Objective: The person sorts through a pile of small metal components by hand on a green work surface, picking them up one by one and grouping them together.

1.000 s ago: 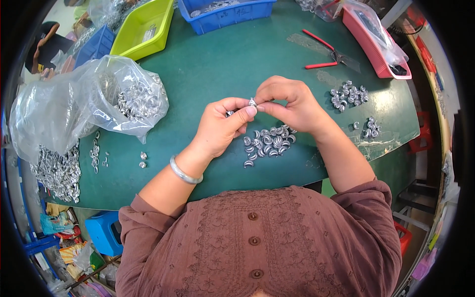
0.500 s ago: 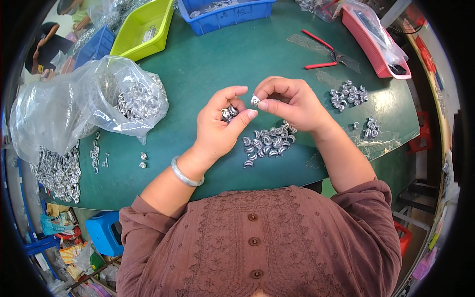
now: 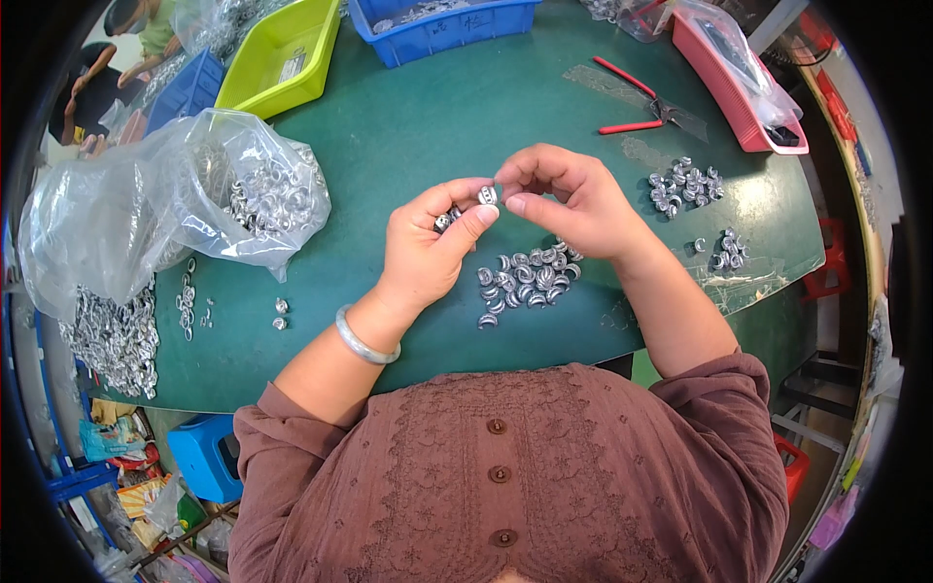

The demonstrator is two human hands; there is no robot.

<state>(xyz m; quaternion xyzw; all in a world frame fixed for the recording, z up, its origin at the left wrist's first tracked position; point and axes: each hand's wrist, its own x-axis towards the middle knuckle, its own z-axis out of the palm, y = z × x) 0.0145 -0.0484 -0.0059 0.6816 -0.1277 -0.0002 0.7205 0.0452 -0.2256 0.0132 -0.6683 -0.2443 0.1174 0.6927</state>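
My left hand [image 3: 432,241] and my right hand [image 3: 569,197] meet above the green table [image 3: 408,126]. Between their fingertips they pinch a small silver metal ring piece [image 3: 488,195]. A second silver piece [image 3: 444,222] rests in the curled fingers of my left hand. Just below the hands lies a pile of small silver pieces [image 3: 525,275] on the table. A pale bangle [image 3: 364,337] circles my left wrist.
A clear plastic bag of silver pieces [image 3: 204,209] lies at the left, with loose pieces [image 3: 112,335] beside it. More small heaps [image 3: 683,185] sit at the right. Red-handled pliers [image 3: 637,102], a pink tray [image 3: 734,83], a yellow-green bin [image 3: 282,58] and a blue bin [image 3: 442,24] stand farther back.
My hands parted briefly half a second ago and have come back together, fingertips again meeting on the small silver piece.
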